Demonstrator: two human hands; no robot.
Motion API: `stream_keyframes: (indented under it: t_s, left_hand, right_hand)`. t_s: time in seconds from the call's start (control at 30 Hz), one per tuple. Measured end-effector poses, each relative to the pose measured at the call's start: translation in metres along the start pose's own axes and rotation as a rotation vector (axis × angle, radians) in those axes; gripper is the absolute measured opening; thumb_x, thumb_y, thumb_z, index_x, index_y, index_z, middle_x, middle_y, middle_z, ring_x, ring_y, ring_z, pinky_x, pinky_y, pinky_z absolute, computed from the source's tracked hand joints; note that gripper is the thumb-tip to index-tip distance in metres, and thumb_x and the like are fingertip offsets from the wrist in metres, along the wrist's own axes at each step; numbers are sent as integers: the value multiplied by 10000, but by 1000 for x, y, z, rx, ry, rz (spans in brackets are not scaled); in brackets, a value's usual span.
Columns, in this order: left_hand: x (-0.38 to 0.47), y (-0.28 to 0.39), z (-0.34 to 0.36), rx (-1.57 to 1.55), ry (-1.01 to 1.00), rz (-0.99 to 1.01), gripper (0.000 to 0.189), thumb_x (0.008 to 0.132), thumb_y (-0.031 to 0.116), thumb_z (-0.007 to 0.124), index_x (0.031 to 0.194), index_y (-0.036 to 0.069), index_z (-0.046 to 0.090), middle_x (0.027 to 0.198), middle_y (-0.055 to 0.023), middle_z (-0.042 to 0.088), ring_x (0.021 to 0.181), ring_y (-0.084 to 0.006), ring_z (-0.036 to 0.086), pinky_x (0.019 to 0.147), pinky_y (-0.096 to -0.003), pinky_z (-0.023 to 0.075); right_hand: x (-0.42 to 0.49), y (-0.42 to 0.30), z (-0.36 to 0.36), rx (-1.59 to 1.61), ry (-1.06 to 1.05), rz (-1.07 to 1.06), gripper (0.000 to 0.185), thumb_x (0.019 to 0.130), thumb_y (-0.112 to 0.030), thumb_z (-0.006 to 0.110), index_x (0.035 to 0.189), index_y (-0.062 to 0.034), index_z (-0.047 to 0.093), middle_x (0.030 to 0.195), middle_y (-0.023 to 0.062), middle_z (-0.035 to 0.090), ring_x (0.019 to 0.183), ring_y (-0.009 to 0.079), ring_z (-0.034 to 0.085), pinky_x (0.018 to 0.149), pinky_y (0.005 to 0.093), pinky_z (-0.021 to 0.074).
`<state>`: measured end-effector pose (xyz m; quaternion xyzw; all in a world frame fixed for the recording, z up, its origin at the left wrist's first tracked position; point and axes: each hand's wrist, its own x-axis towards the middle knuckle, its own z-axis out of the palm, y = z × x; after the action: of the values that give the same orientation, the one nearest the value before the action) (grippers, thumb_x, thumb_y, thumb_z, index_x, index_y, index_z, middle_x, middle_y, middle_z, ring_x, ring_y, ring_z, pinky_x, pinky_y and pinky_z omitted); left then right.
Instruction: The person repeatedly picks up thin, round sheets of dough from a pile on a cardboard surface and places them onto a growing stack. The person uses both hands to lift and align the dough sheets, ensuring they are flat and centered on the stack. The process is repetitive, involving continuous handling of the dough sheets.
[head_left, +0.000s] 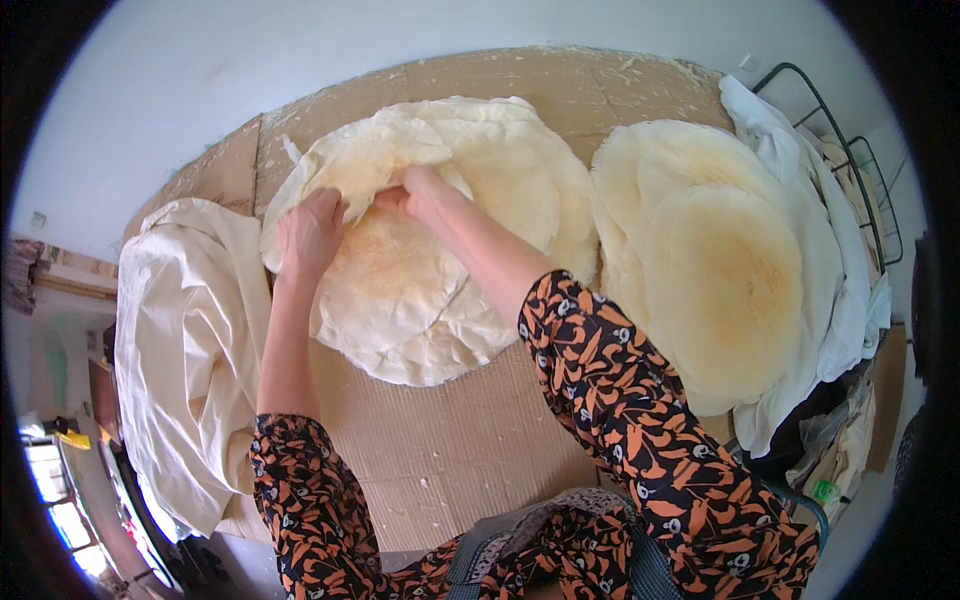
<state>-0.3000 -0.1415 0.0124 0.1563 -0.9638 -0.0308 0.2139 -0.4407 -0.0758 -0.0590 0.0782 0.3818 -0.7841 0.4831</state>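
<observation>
A heap of large, thin round flatbreads (510, 172) lies before me, pale with browned patches. My left hand (311, 229) is closed on the near edge of an upper flatbread (360, 154) at the heap's left side. Close beside it, my right hand (412, 193) pinches the same edge, which looks lifted and ragged between the two hands. Below both hands a browned flatbread (394, 277) lies flat, partly covered by the raised one. My fingertips are partly hidden.
Flattened cardboard (450, 450) covers the work surface. A second stack of flatbreads (720, 292) sits on the right, beside white cloth (810, 225) and a dark metal rack (847, 157). Folded cream cloth (191, 337) covers the left end. A pale wall (300, 45) rises behind.
</observation>
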Motion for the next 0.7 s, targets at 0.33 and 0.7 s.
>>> stream_keyframes:
  t_s: [0.33,0.7]
  left_hand:
    - [32,53,-160,-849,573,-93,163,790,133,529,721,-13,554,610,-4,511,550,-67,428,513,-213,365]
    - [-255,149,-53,-1642,229,-1104,54,766,28,514,791,10,558,741,-16,562,633,-69,503,571,-202,416]
  right_hand:
    - [-197,-159,156,-997,-545,-1039,575,748,-224,574,1188,13,288,1095,183,448,854,231,539,643,295,487]
    - [-293,90,-63,-1478,-726,-464,581,707,-246,613,1169,8,369,1062,210,466,969,350,468,799,384,398]
